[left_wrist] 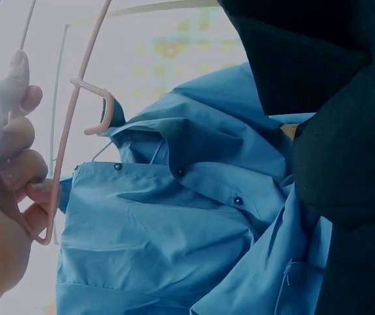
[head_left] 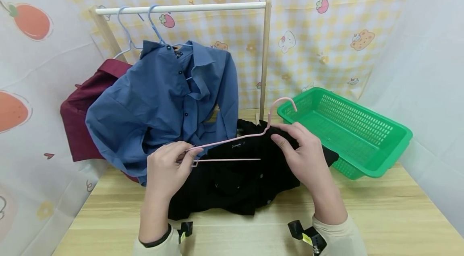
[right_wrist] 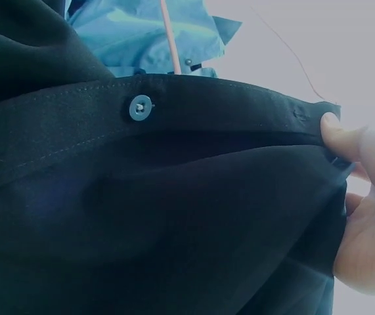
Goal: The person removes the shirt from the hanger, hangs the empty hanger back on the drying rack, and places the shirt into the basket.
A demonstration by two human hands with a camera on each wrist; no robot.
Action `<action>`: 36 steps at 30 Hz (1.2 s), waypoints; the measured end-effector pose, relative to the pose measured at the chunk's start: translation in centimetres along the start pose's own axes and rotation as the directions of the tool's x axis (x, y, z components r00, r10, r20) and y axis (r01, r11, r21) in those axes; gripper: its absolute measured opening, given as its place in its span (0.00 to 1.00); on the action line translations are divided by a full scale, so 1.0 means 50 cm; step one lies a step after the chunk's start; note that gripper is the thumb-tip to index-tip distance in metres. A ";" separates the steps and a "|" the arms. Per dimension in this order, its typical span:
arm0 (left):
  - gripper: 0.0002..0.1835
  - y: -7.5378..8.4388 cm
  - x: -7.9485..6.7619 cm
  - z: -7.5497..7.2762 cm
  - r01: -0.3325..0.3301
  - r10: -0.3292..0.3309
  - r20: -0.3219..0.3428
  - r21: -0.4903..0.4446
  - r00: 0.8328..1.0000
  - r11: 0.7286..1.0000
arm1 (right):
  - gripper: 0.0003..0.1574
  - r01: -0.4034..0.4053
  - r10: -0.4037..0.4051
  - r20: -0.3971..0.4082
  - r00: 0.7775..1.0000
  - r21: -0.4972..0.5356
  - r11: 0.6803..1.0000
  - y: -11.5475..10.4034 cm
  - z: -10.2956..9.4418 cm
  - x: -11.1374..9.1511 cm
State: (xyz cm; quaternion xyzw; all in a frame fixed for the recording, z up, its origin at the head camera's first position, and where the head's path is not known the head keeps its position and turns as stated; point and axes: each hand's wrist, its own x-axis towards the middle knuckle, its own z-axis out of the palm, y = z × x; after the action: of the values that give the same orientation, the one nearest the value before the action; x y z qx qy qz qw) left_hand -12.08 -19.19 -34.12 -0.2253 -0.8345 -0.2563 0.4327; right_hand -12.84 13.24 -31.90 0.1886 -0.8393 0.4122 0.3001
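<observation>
My left hand (head_left: 167,167) grips a pink clothes hanger (head_left: 228,141) by its left end, fingers curled round the wire in the left wrist view. The hanger's hook points up, and its right part runs behind the front edge of a black shirt (head_left: 232,191). With thumb and fingers my right hand (head_left: 306,155) pinches that shirt near the collar, by the front edge; a button (right_wrist: 140,107) shows on this edge in the right wrist view. The shirt's lower part lies bunched on the table. Its label faces up inside the neck.
A blue shirt (head_left: 163,99) and a dark red garment (head_left: 83,115) hang on light blue hangers from a rack (head_left: 217,7) at the back left. To the right, a green plastic basket (head_left: 395,143) stands on the wooden table (head_left: 384,211), close to the black shirt.
</observation>
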 end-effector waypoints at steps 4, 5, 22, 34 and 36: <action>0.18 -0.001 0.003 -0.003 0.007 -0.007 -0.004 -0.018 1.000 1.000 | 0.17 -0.010 0.010 0.008 1.000 -0.008 1.000 0.002 0.000 -0.001; 0.17 -0.002 0.004 -0.004 0.003 -0.003 -0.004 -0.016 1.000 1.000 | 0.17 -0.010 0.010 0.010 1.000 -0.008 1.000 0.002 0.000 -0.001; 0.09 -0.014 0.008 -0.017 0.057 -0.057 -0.013 -0.036 0.998 0.998 | 0.15 -0.025 0.025 -0.003 1.000 0.000 1.000 0.007 -0.002 0.004; 0.07 -0.025 0.006 -0.034 0.083 -0.086 -0.072 -0.043 0.994 0.996 | 0.15 -0.041 0.040 -0.027 0.999 -0.025 0.999 0.018 -0.005 0.005; 0.07 -0.027 0.005 -0.036 0.094 -0.098 -0.082 -0.051 0.992 0.994 | 0.15 -0.041 0.040 -0.034 0.999 -0.029 0.999 0.020 -0.006 0.005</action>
State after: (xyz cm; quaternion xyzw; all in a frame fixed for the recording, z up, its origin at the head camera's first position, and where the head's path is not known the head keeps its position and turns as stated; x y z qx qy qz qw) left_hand -11.91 -21.29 -33.35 -0.1837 -0.8191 -0.3055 0.4494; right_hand -13.47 14.07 -32.16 0.1605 -0.8438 0.4087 0.3084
